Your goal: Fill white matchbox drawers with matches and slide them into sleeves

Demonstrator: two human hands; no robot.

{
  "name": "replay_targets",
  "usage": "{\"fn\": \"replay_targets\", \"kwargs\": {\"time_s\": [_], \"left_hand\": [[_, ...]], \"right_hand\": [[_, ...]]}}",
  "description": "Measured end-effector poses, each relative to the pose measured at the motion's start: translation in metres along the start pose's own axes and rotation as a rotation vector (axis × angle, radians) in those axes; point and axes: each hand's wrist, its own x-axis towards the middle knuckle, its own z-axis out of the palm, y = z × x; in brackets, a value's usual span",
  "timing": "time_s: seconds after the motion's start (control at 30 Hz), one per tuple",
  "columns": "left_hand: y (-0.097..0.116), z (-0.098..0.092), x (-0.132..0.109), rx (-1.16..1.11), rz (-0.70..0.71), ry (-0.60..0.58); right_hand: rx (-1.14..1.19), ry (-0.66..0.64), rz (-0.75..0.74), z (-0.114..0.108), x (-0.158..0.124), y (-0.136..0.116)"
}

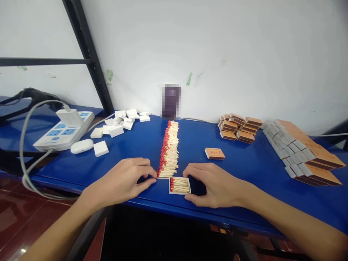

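My left hand is at the near end of a long row of red-headed matches. Its thumb and forefinger are pinched at the head end of the nearest match; the exact contact is partly hidden. Just right of there lies a small white matchbox tray, with matches inside, their red heads to the left. My right hand curves around the tray's right side, thumb at the near corner and forefinger at the far one. Beyond this hand a closed orange matchbox lies flat.
White empty-looking trays lie scattered at the back left, near a white earbud case and a power strip with a looping cable. Orange matchboxes are piled at the back right, beside larger stacks. A pixelated dark object stands by the wall.
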Motion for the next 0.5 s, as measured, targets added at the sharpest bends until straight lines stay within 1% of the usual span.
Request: {"fn": "replay_targets", "kwargs": {"time_s": [0.13, 0.2, 0.5], "left_hand": [[0.002, 0.013, 0.000, -0.042, 0.000, 0.019], [0.005, 0.016, 0.001, -0.047, -0.006, 0.030], [0.012, 0.020, 0.005, -0.027, -0.061, 0.080]], "right_hand": [[-0.010, 0.001, -0.018, 0.001, 0.001, 0.001], [-0.016, 0.000, -0.026, 0.001, 0.001, 0.002], [-0.043, -0.041, -0.091, 0.000, -0.001, 0.003]]}}
